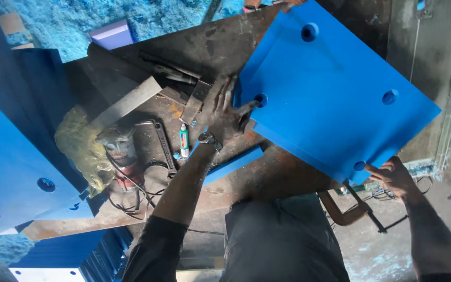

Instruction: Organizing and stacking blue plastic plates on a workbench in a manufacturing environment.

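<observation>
Dark trousers (283, 235) fill the bottom edge. Above them, the right hand (395, 176) grips the near corner of a blue panel (330, 99) that lies tilted across the rusty bench (267, 177). The left hand (228, 116) rests spread against the panel's left edge, thumb at a hole, not clenched. Left of it lie a glue tube (184, 140), a wrench (164, 146) and what seems a router (122, 151).
</observation>
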